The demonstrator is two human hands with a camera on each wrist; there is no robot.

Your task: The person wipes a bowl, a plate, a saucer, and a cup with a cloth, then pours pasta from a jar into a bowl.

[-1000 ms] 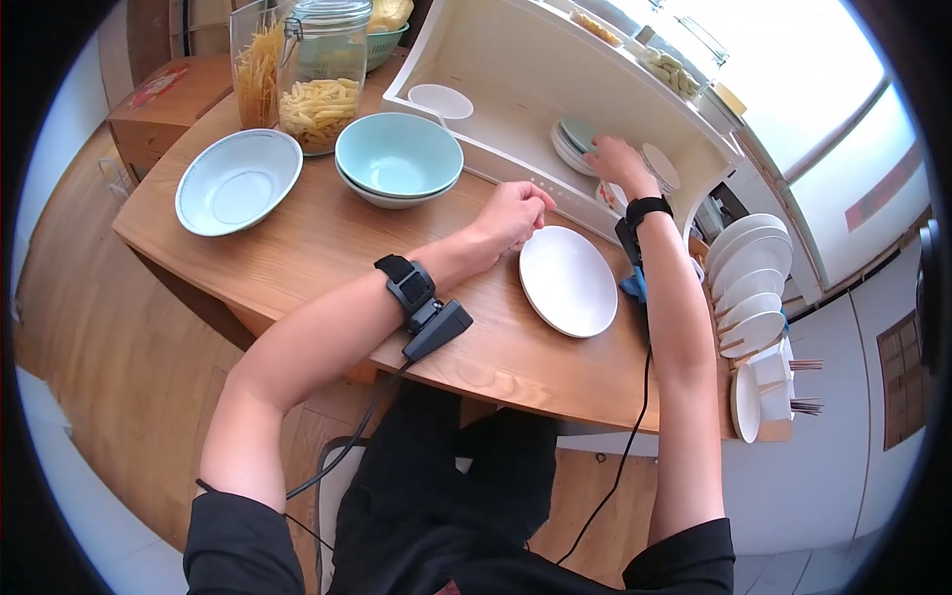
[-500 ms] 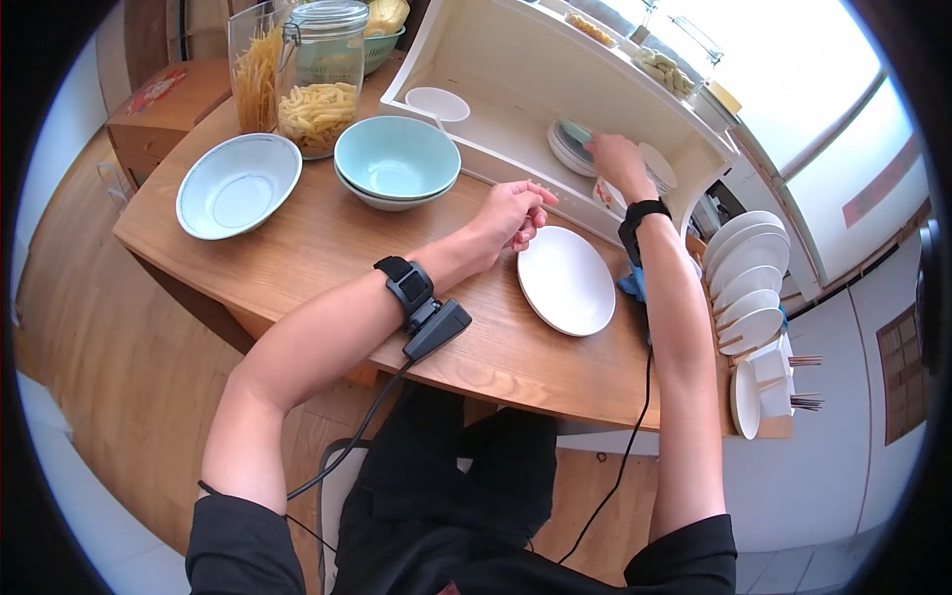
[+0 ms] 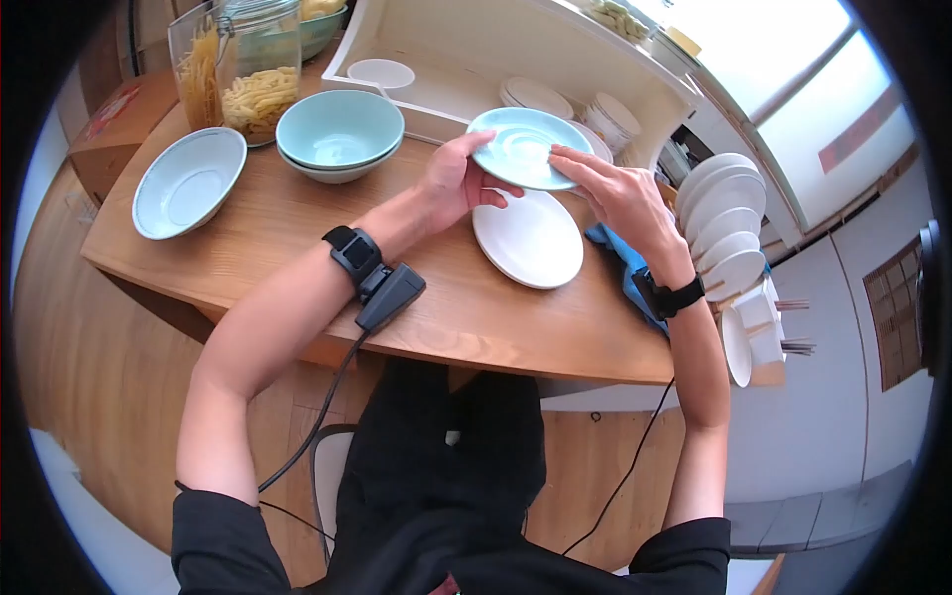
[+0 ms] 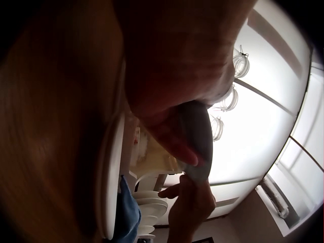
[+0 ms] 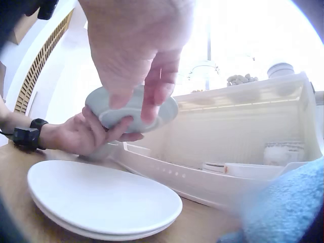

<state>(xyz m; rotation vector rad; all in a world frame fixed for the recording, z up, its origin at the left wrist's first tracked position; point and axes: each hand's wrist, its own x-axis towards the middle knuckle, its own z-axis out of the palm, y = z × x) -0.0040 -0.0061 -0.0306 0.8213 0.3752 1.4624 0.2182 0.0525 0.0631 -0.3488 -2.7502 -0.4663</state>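
Observation:
A light blue plate (image 3: 524,134) is held up between both hands, over two stacked white plates (image 5: 101,200) on the wooden table. My left hand (image 3: 448,186) grips its left edge, thumb on the upper face and fingers underneath. At the right edge my right hand (image 3: 635,203) pinches the plate, fingers laid over its top in the head view. From the right wrist view the plate's pale underside (image 5: 136,121) shows, with fingertips of both hands against it. The left wrist view catches the same plate (image 4: 198,134) edge-on and dark.
Light blue bowl (image 3: 339,129) in another bowl, a patterned bowl (image 3: 188,183) and a jar of pasta (image 3: 260,99) stand at left. Behind runs a white shelf unit (image 3: 446,59) with plates and cups. A blue cloth (image 3: 630,268) and a rack of plates (image 3: 729,223) are at right.
My right hand has brought the light blue plate out of the shelf, toward me. My left hand, earlier relaxed beside the white plates, has risen and taken hold of its left edge.

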